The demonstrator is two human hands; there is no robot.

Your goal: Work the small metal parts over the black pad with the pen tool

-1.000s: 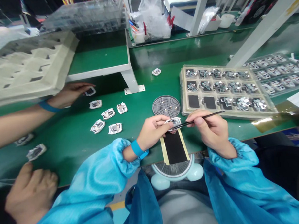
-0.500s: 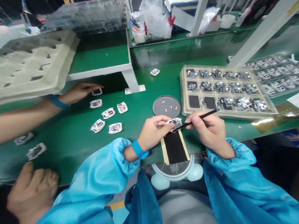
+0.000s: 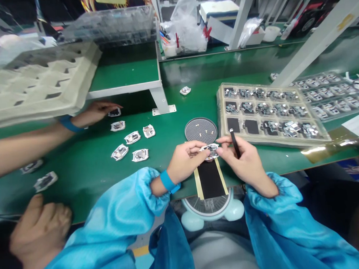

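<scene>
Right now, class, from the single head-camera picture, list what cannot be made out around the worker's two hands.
1. Small white-framed circuit part: head view, edges covered by fingertips of the left hand and right hand; markings too small.
2. Thin black tool: lower end hidden by the right hand.
3. Tiny pale pieces on the round grey perforated disc: too small to identify.
4. Clear plastic tray of parts, far right: cut off by the frame edge.

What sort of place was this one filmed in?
Probably an electronics assembly line: green workbench, compartment tray of small circuit modules, left hand holding one module, right hand gripping a black tool.
</scene>
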